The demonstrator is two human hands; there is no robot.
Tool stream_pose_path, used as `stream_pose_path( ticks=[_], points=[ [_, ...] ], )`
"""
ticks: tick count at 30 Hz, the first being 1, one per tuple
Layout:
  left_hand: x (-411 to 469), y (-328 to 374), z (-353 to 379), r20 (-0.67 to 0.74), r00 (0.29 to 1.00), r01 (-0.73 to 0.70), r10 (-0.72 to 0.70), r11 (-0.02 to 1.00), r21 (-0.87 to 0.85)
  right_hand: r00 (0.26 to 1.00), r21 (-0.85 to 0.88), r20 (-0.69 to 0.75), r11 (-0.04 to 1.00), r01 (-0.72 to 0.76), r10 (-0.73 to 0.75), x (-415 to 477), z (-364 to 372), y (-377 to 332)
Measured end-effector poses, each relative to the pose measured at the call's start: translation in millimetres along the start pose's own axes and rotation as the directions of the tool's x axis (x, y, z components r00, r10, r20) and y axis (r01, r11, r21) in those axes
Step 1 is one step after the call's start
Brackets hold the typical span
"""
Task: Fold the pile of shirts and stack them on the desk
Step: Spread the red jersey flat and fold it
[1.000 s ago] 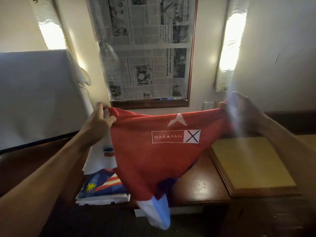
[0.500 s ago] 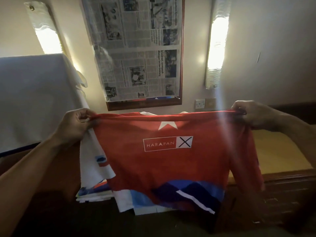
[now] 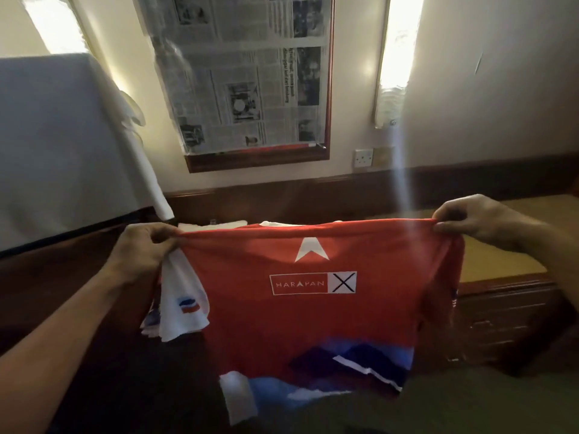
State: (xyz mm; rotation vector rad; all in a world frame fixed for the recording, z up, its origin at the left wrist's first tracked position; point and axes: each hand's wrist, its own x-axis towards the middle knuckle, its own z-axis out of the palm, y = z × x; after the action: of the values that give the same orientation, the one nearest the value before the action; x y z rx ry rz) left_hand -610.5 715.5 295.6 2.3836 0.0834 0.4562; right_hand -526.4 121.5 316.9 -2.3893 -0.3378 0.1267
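The person is holding a red shirt (image 3: 313,317) up in the air across the middle of the frame, its top edge pulled taut between the two hands. The left hand (image 3: 141,249), at centre left, is gripping one corner with its fingers curled round bunched cloth. The right hand (image 3: 470,219), at centre right, is pinching the other corner between thumb and bent fingers. The shirt is hanging in front of the dark wooden desk (image 3: 507,308) rather than lying on it. It is showing a white arrow shape, the boxed word HARAPAN with a cross beside it, and blue and white bands along the lower hem. A white sleeve (image 3: 185,296) with a small striped patch is dangling just below the left hand. A bit of other cloth (image 3: 149,325) is peeking out behind the sleeve at lower left, too hidden to make out. A framed newspaper (image 3: 250,73) is hanging on the wall at upper centre, with a wall light (image 3: 398,51) glowing to its right. A white sheet (image 3: 56,136) is draping over something at the left of the frame.
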Motion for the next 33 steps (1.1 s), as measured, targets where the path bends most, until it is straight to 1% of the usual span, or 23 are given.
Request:
stream_pose_path(
  ticks=[3,4,5,6,8,10,11,12,15,17,19,22,27,30,33],
  points=[
    [-3,-14,28,-0.012,1.000,-0.011,0.012,0.995,0.097,0.997,-0.216,-0.080,0.976,-0.025,0.008,16,22,16],
    [-4,-17,38,-0.009,1.000,-0.021,0.023,0.991,0.130,0.993,-0.271,-0.120,0.962,-0.035,0.002,22,29,19],
    [-4,-21,47,-0.001,1.000,-0.031,0.031,0.988,0.152,0.986,-0.280,-0.166,0.959,-0.050,0.003,28,36,25],
    [-3,-26,56,0.011,1.000,-0.023,0.021,0.988,0.155,0.979,-0.257,-0.206,0.964,-0.061,0.007,34,43,31],
    [-1,-36,72,0.032,0.999,0.032,-0.036,0.991,0.134,0.964,-0.110,-0.254,0.988,-0.111,0.080,48,58,49],
    [3,-48,89,0.041,0.995,0.090,-0.095,0.989,0.116,0.953,0.101,-0.246,0.982,-0.158,0.178,60,73,65],
    [6,-53,98,0.044,0.992,0.110,-0.115,0.988,0.111,0.947,0.165,-0.243,0.971,-0.173,0.210,66,80,71],
    [10,-57,107,0.047,0.991,0.122,-0.128,0.987,0.107,0.942,0.184,-0.244,0.964,-0.190,0.232,72,88,79],
    [26,-71,138,0.078,0.981,0.163,-0.176,0.976,0.145,0.921,0.132,-0.283,0.962,-0.238,0.267,91,107,99],
    [42,-83,158,0.065,0.977,0.189,-0.201,0.969,0.161,0.909,0.064,-0.327,0.965,-0.254,0.260,108,116,114],
    [60,-91,176,0.055,0.969,0.234,-0.242,0.965,0.119,0.900,-0.003,-0.362,0.965,-0.264,0.245,130,119,130],
    [98,-93,203,0.050,0.957,0.280,-0.285,0.957,0.076,0.884,-0.005,-0.388,0.958,-0.286,0.262,170,114,150],
    [188,-89,247,0.075,0.930,0.355,-0.359,0.933,0.052,0.879,-0.053,-0.388,0.945,-0.323,0.278,256,90,173],
    [249,-92,276,0.087,0.934,0.340,-0.346,0.937,0.076,0.870,-0.053,-0.372,0.929,-0.367,0.323,316,77,190],
    [304,-97,303,0.121,0.924,0.353,-0.363,0.931,0.092,0.870,-0.032,-0.343,0.921,-0.389,0.355,379,68,211]
  ],
)
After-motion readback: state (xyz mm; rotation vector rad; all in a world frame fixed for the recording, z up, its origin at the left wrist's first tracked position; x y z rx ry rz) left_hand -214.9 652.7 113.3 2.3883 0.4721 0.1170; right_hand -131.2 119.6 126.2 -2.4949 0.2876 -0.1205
